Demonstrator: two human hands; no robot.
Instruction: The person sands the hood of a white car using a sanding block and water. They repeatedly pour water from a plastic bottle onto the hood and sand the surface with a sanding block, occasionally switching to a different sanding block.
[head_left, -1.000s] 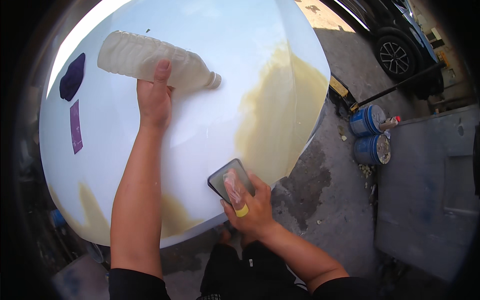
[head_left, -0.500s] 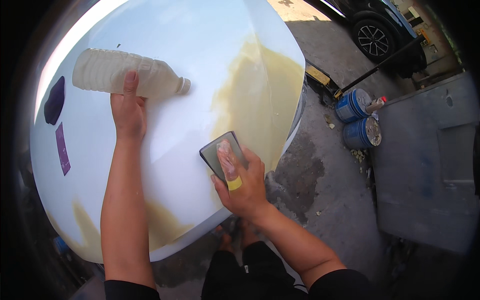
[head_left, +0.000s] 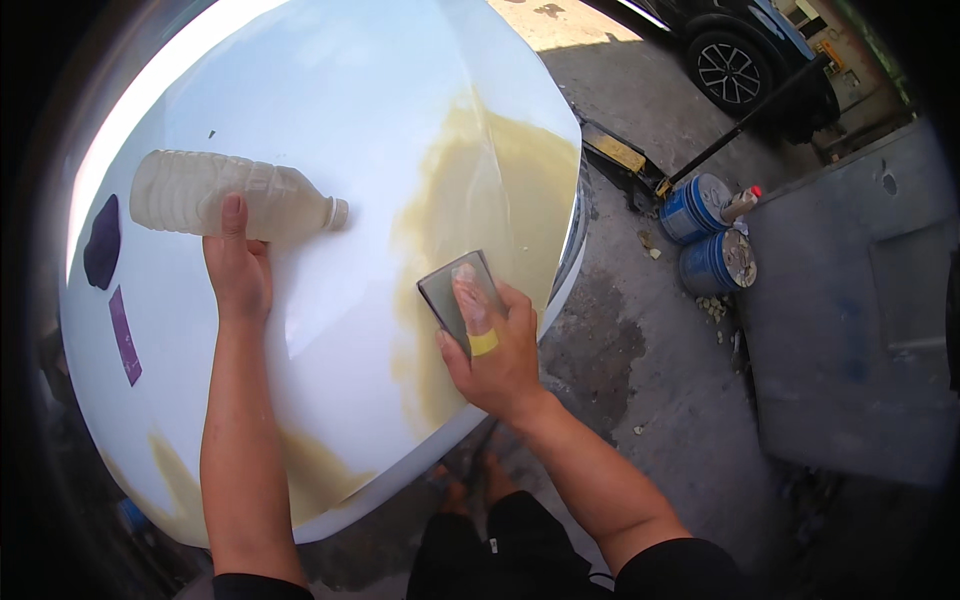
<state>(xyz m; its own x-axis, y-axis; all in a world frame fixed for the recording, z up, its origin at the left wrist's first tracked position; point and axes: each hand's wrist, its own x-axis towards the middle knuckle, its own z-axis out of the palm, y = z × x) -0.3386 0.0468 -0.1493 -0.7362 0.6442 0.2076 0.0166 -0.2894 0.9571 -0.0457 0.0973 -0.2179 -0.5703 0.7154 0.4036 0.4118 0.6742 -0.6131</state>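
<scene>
A pale car hood [head_left: 330,330] spreads out in front of me, with a yellowish-beige patch [head_left: 440,180] on its right part. My left hand [head_left: 238,280] grips a clear ribbed plastic bottle [head_left: 185,190] around its middle, thumb on top. The bottle lies nearly level above the hood, its capped end toward the right, and looks cloudy. In my right hand [head_left: 510,355] is a flat grey sanding block [head_left: 448,285], pressed against the beige patch near the hood's edge. Fingers hold its sides; one finger, wrapped in clear film and yellow tape [head_left: 483,343], lies along its top.
On the hood's left lie a dark purple pad [head_left: 102,245] and a purple strip [head_left: 125,337]. Two blue buckets [head_left: 712,262] stand on the floor at right, beside a grey panel [head_left: 850,330] and a floor jack [head_left: 625,155]. A dark car [head_left: 735,72] is parked beyond.
The sanding block has slid rightward and slightly away from me, farther onto the beige patch. My left hand still holds the bottle, now slightly lower in view. The whole view has shifted a little.
</scene>
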